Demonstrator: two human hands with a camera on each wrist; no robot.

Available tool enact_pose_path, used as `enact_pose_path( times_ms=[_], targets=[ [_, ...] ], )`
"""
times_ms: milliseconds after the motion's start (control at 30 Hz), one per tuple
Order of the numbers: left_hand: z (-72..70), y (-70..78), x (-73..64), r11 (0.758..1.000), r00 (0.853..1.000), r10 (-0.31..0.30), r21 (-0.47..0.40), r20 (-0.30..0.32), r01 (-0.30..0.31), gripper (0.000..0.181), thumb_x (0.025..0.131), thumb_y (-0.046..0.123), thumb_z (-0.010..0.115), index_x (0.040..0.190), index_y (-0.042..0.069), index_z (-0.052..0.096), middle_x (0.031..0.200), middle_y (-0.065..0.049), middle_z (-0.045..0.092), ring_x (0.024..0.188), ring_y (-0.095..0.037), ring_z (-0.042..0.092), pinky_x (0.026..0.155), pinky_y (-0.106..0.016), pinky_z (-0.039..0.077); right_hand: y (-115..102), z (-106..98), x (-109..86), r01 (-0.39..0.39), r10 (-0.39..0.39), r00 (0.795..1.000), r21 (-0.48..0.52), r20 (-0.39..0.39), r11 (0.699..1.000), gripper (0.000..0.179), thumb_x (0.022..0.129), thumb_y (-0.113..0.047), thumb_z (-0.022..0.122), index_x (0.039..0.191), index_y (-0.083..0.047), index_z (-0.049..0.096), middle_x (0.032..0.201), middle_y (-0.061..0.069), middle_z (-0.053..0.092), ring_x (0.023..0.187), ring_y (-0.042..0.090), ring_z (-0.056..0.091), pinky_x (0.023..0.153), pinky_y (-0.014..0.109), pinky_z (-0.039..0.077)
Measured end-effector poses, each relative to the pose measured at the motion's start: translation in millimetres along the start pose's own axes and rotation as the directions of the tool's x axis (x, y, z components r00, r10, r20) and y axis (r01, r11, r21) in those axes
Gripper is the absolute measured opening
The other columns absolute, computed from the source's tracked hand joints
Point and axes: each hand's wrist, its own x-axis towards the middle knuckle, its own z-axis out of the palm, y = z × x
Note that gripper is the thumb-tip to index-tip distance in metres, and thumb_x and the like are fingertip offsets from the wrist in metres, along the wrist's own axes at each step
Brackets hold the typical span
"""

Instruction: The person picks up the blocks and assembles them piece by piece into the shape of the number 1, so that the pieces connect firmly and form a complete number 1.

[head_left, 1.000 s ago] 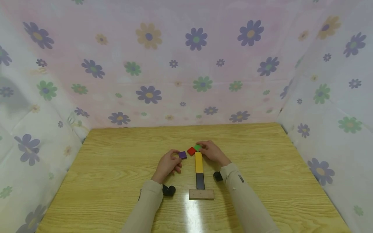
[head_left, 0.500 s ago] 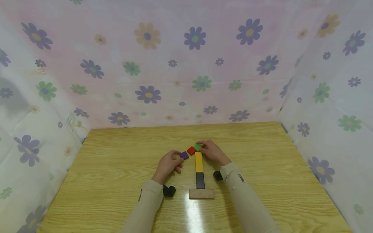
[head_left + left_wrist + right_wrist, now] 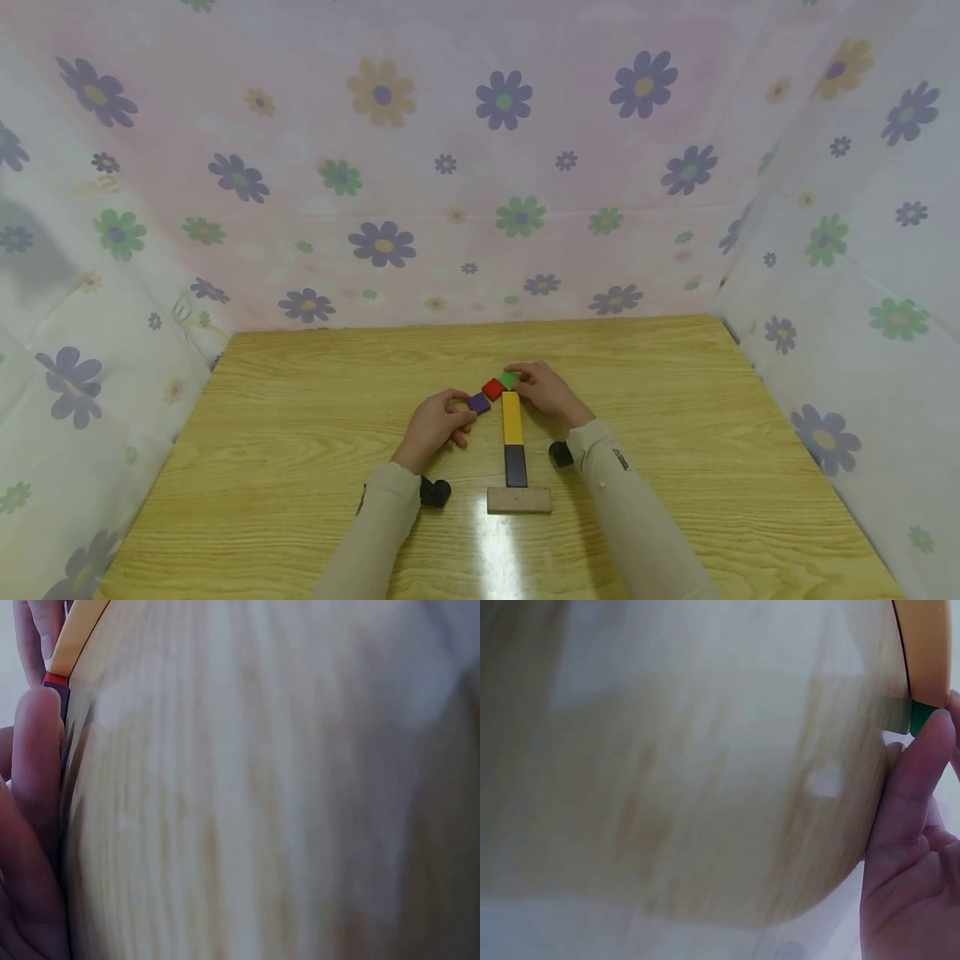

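My left hand (image 3: 437,423) pinches a purple square block (image 3: 478,403) between thumb and fingers, close to the lower left corner of a red block (image 3: 492,389). On the far side, my right hand (image 3: 549,390) holds a green block (image 3: 508,381) by its edges, and that block sits against the red one. Below them a yellow rectangular block (image 3: 512,418) lies lengthwise, its top end near the green and red blocks. In the right wrist view the thumb rests at the green block (image 3: 923,718), beside the end of the yellow block (image 3: 928,652).
A black block (image 3: 515,466) continues the yellow one toward me, ending at a plain wooden block (image 3: 519,500) laid crosswise. Dark wrist cameras (image 3: 435,492) hang beside both sleeves. A flowered cloth (image 3: 465,208) walls the back and sides of the wooden table (image 3: 300,467).
My left hand has slid the purple block rightward and slightly toward me, turning it, so it now lies up near the red block. The right hand and green block have stayed in place.
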Motion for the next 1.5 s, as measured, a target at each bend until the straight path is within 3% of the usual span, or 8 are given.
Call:
enact_pose_path(
  times_ms=[933, 1167, 1500],
  targets=[
    [0.6, 0.7, 0.9, 1.000, 1.000, 0.003, -0.009, 0.012, -0.003, 0.032, 0.082, 0.025, 0.064, 0.110, 0.014, 0.055, 0.073, -0.009, 0.062, 0.052, -0.022, 0.061, 0.042, -0.027, 0.044, 3.4, 0.3, 1.6, 0.015, -0.016, 1.000, 0.006, 0.008, 1.000, 0.034, 0.092, -0.018, 0.049, 0.126, -0.014, 0.051, 0.105, 0.009, 0.046, 0.090, 0.020, 0.046, 0.074, 0.036, 0.039],
    [1.9, 0.7, 1.7, 1.000, 1.000, 0.000, -0.010, 0.001, 0.000, 0.031, 0.082, 0.024, 0.063, 0.110, 0.014, 0.055, 0.071, -0.009, 0.061, 0.050, -0.022, 0.061, 0.040, -0.027, 0.044, 2.1, 0.0, 1.3, 0.012, -0.012, 1.000, 0.007, 0.008, 1.000, 0.034, 0.092, -0.018, 0.049, 0.126, -0.014, 0.051, 0.100, 0.007, 0.045, 0.082, 0.020, 0.042, 0.069, 0.034, 0.037],
    [2.2, -0.1, 4.2, 1.000, 1.000, -0.021, -0.001, 0.009, 0.021, 0.030, 0.084, 0.027, 0.060, 0.112, 0.016, 0.057, 0.068, -0.008, 0.062, 0.050, -0.022, 0.061, 0.040, -0.026, 0.043, 0.7, 0.1, 1.1, 0.008, -0.008, 1.000, 0.007, 0.004, 1.000, 0.034, 0.092, -0.017, 0.050, 0.126, -0.014, 0.052, 0.105, 0.010, 0.046, 0.086, 0.021, 0.044, 0.070, 0.034, 0.038]
  ],
)
